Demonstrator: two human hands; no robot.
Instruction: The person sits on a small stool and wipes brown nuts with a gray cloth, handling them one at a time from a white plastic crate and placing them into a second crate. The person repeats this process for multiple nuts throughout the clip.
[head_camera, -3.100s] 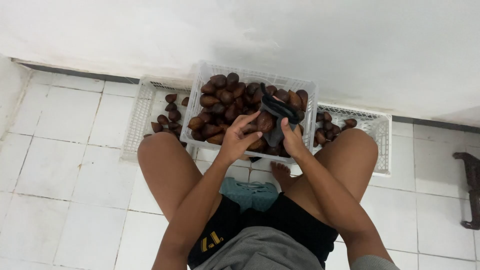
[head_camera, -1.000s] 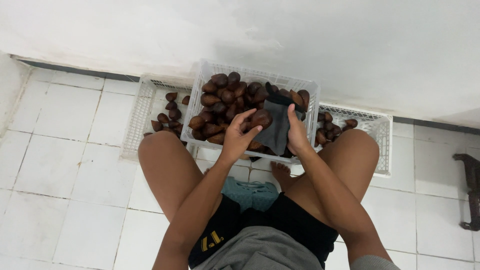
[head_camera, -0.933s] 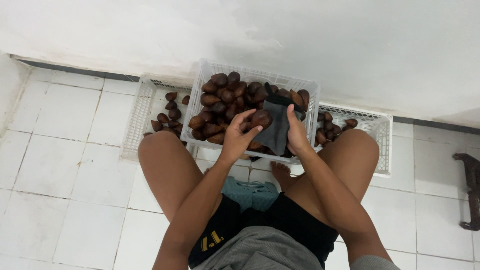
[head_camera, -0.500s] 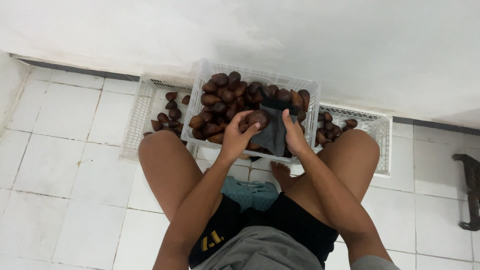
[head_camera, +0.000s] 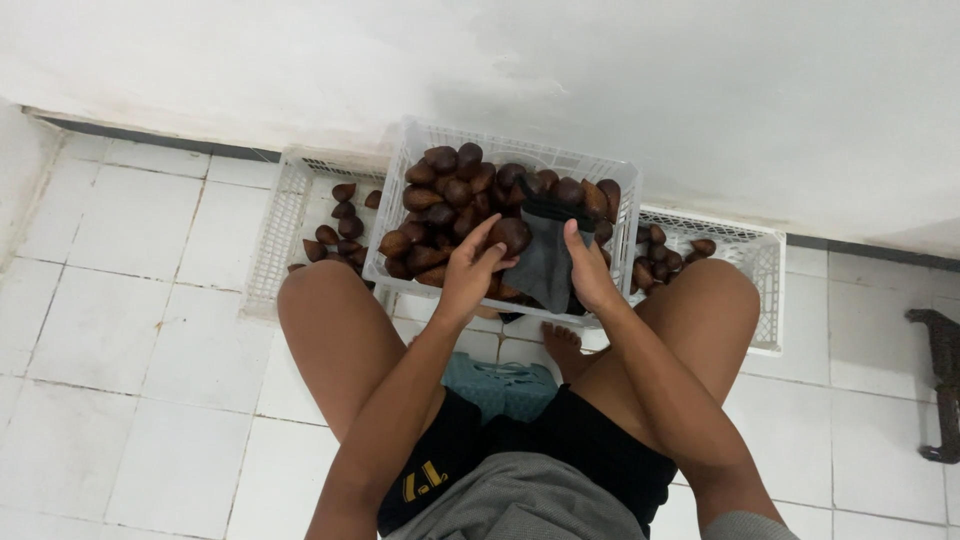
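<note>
The left hand (head_camera: 468, 272) is closed around a single brown, scaly, teardrop-shaped fruit (head_camera: 511, 235), held at the fingertips with the thumb under it and the fingers curled over its near side. The right hand (head_camera: 590, 272) grips the edge of a dark grey cloth pouch (head_camera: 545, 262), fingers pinched on its right side; the pouch hangs open-mouthed between the two hands, its top rim just beside the held fruit. Fruit and pouch appear to touch, though the exact contact cannot be told.

Both hands rest over the near edge of a white slatted plastic crate (head_camera: 415, 142), which stands directly beyond them and is heaped with a pile of the same brown fruit (head_camera: 460, 190). The pile lies just above the left hand's fingertips and extends behind the pouch.

To the outer side of the left hand stands a second, lower white plastic crate (head_camera: 272, 240) holding a sparse scatter of fruit (head_camera: 340, 235). To the outer side of the right hand stands a third white crate (head_camera: 765, 290) with a small cluster of fruit (head_camera: 665, 258) in the corner nearest the hand.

Below the hands, between the person's bare knees, a teal plastic stool (head_camera: 500, 380) shows, with one bare foot (head_camera: 560, 345) just beneath the right wrist. The floor is white tile (head_camera: 120, 320); a white wall (head_camera: 700, 90) rises beyond the crates.
</note>
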